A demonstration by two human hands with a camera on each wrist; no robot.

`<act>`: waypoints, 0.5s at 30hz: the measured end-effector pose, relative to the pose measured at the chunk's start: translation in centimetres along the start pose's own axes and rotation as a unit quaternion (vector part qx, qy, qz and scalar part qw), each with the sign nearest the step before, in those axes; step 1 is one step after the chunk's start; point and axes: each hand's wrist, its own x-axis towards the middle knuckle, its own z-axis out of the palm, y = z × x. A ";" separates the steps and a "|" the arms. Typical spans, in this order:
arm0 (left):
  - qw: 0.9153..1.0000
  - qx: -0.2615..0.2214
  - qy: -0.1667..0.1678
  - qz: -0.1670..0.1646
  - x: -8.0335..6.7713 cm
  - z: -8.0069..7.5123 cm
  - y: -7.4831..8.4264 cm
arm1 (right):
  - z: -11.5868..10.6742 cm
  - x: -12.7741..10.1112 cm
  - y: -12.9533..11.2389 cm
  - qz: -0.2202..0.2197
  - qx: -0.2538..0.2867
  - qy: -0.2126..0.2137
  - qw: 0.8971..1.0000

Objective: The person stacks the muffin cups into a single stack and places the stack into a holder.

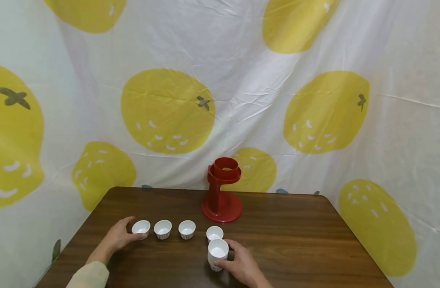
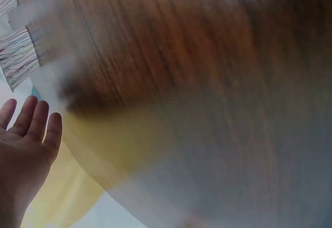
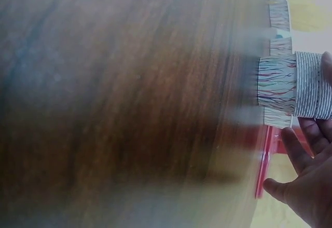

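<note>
The right hand (image 1: pixel 241 264) grasping that stack of cups (image 1: pixel 218 253) could easily bump the lone cup (image 1: pixel 214 233) right behind it, while the left hand (image 1: pixel 119 238) rests relaxed against the end cup (image 1: pixel 141 228).

Note the colours: table (image 1: pixel 295 228) is dark brown w/ wood grain. Dispenser stand (image 1: pixel 221 192) is solid red. Your paper cups (image 1: pixel 163 229) are white inside; the outer walls, per the right wrist view, show thin wavy multicolour lines on white. Backdrop cloth (image 1: pixel 241 80) is white w/ large yellow lemon prints, small white flecks and grey stem marks. Your left sleeve (image 1: pixel 90 276) is pale beige.
</note>
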 end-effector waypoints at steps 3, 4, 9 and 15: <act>1.000 -0.005 -0.004 -0.004 0.2 0.2 -0.2 | 0.0 0.0 0.0 -0.002 0.004 -0.001 1.000; 1.000 -0.005 -0.005 -0.005 0.2 0.3 -0.2 | -0.1 0.0 0.0 -0.002 0.006 -0.001 1.000; 1.000 -0.011 -0.007 -0.005 0.4 0.6 -0.2 | -0.1 0.0 0.0 -0.002 0.005 -0.003 1.000; 1.000 -0.023 -0.004 0.002 0.3 0.6 0.2 | -0.2 -0.1 -0.1 0.005 0.008 -0.004 1.000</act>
